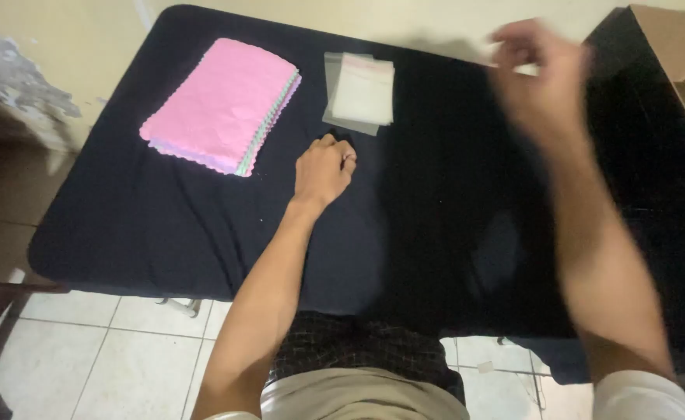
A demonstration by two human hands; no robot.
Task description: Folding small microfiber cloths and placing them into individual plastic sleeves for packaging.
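From the head camera, two hands showed. The left hand (323, 169) rested on the black tablecloth (163, 225), fingers curled loosely under with nothing visibly in its grip, just below one small stack of clear plastic bags (360, 92). The right hand (541, 74) was raised over the far right of the table and badly blurred; whether it was open, or held anything, could not be told.

One stack of scallop-edged cloths (222, 105) lay to the left of the bags, pink on top with lilac and pale green edges below (the number of cloths in it could not be counted). One cardboard box (681, 47) stood at the table's right corner.

The table was draped fully in the black cloth. Beyond it rose a cream wall (39, 31) with peeling paint at the left, and white floor tiles (109, 350) lay beneath.
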